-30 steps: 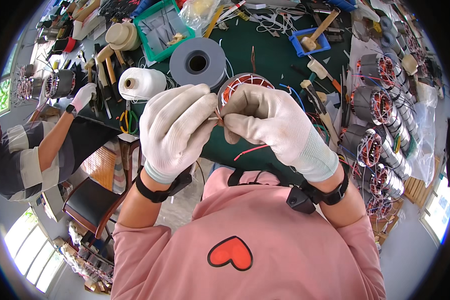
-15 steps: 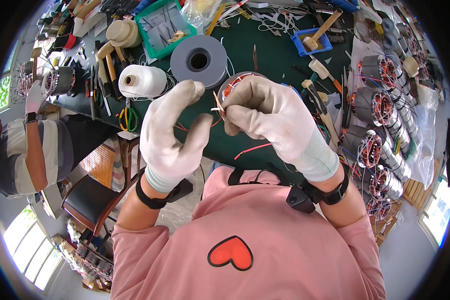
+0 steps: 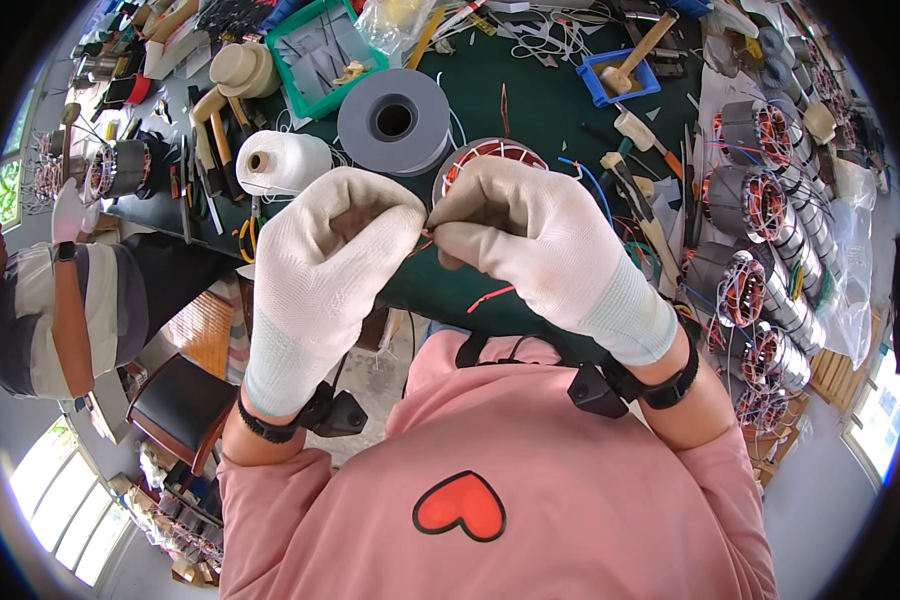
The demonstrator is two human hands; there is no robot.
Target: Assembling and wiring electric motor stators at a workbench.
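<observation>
Both my hands wear white gloves and meet above the near part of the green table. My left hand (image 3: 335, 240) is closed in a pinch, its thumb and fingertips touching those of my right hand. My right hand (image 3: 555, 245) also pinches, and a short bit of copper wire (image 3: 427, 236) shows at the meeting point; the rest is hidden by the fingers. Partly behind my right hand stands a motor stator (image 3: 500, 152) with copper windings and white lacing. A red wire end (image 3: 492, 299) sticks out below my right hand, and a blue wire (image 3: 598, 188) curves beside it.
Beyond my hands stand a grey spool (image 3: 365, 125), a white thread cone (image 3: 295, 163) and a green tray (image 3: 315, 100). To the right are a blue bin (image 3: 600, 95) with a mallet (image 3: 645, 55) and several stators (image 3: 740, 205). A co-worker (image 3: 60, 310) works at left.
My left hand has come in from open, its thumb and fingers closing to a pinch against my right fingertips. The wire ends that stuck out between the hands are now mostly covered.
</observation>
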